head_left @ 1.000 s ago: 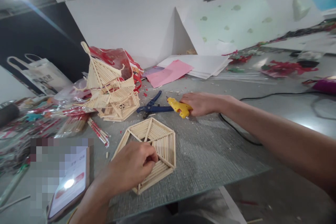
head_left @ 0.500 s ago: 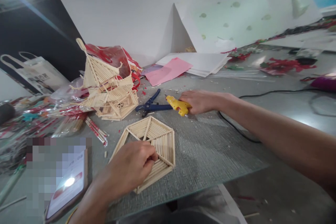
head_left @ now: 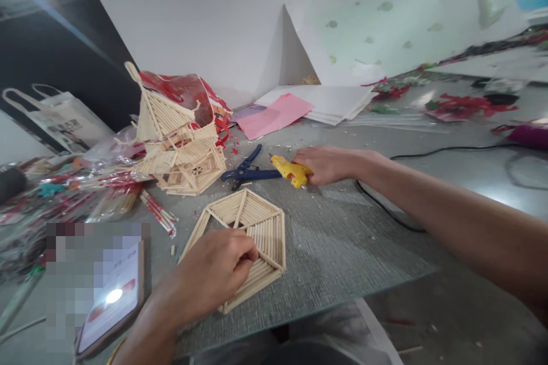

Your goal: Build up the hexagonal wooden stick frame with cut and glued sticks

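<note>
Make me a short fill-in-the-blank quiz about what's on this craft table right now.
1. The right hand rests on a ____ glue gun.
2. The left hand presses on a flat stick panel shaped like a ____.
3. The pliers have ____ handles.

Missing words: yellow; hexagon; blue

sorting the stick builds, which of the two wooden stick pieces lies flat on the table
The hexagonal stick panel under the left hand lies flat; the stick house behind it stands tall.

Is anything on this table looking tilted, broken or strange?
Yes. The stick house behind the flat stick hexagon leans sideways, its roof tilted as if collapsed. Small scraps lie scattered near the pliers.
</note>
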A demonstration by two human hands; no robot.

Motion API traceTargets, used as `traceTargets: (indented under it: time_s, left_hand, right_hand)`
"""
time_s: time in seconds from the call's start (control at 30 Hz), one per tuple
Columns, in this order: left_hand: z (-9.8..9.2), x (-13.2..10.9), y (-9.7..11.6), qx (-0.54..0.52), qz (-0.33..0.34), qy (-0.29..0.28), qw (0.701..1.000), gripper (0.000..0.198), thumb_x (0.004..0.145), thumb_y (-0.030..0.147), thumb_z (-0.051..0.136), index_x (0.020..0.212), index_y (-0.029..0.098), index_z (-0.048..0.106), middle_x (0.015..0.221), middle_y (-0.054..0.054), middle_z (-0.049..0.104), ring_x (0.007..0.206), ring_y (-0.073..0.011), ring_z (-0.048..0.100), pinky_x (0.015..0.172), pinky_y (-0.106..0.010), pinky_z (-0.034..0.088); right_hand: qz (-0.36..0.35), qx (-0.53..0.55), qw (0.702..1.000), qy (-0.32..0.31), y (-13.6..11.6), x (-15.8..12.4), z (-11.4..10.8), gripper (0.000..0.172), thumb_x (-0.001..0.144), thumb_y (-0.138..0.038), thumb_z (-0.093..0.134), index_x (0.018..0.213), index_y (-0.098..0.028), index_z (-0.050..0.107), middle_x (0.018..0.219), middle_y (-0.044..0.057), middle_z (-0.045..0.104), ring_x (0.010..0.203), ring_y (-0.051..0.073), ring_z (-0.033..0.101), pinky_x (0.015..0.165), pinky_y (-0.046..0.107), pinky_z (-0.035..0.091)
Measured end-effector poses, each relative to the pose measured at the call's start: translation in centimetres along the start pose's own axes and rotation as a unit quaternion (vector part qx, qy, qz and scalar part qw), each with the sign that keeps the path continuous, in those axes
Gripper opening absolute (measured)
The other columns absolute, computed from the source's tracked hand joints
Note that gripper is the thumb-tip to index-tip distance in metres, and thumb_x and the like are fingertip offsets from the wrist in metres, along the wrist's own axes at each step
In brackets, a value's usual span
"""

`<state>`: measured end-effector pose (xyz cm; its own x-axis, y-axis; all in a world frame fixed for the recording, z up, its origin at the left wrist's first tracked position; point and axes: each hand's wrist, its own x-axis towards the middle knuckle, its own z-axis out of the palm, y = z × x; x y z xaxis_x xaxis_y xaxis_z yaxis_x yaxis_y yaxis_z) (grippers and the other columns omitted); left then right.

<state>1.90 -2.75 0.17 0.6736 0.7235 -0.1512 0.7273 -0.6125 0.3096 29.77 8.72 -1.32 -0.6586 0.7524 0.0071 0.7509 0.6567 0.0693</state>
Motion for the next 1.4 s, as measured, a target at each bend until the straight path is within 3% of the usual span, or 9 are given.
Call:
traceTargets:
  time_s: [0.77,1.4]
  left_hand:
    - [-0.37,-0.15,-0.26,-0.012,0.003,-0.017,1.000,0.024,0.081,0.017,0.040,0.081,0.020,0.063,0.079,0.000,0.062,0.075,-0.0127,0.054,0.070,-0.026,0.037]
    - [-0.66,-0.43,-0.60,-0.013,-0.001,-0.026,1.000,0.025,0.081,0.019,0.039,0.083,0.021,0.064,0.082,-0.001,0.064,0.076,-0.0130,0.055,0.071,-0.025,0.038]
  right_hand:
    - [0.016,0.037,0.999,-0.011,-0.38,-0.10,-0.55,0.030,0.063,-0.028,0.056,0.092,-0.019,0.056,0.091,0.011,0.056,0.082,0.027,0.051,0.072,0.038,0.037]
    - [0.026,0.004,0.999,-0.026,-0.52,-0.19,-0.77,0.035,0.064,-0.029,0.054,0.096,-0.016,0.056,0.092,0.011,0.057,0.083,0.025,0.052,0.068,0.033,0.037]
